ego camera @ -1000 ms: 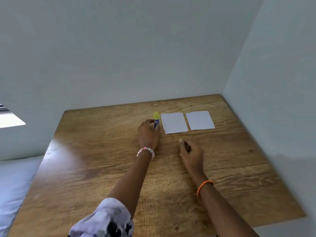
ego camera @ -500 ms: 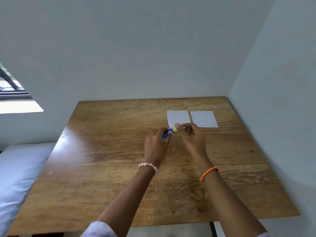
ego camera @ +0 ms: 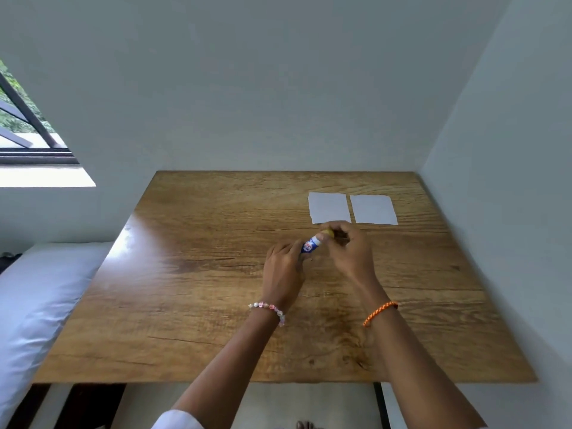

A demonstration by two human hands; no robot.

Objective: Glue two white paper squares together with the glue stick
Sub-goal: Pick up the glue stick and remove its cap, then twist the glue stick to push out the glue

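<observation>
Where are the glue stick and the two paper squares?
glue stick (ego camera: 312,244), head view, blue-and-white label on barrel.
left paper square (ego camera: 329,207), head view, its middle.
right paper square (ego camera: 374,209), head view, its middle.

A home bedroom: wooden table (ego camera: 216,289) in a plain-walled corner, pillow (ego camera: 37,292) beside it, window (ego camera: 28,131).

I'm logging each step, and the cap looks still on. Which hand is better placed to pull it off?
The right hand: its fingers already pinch the yellow cap, while the left hand grips the glue stick by its blue body, steadying it.
</observation>
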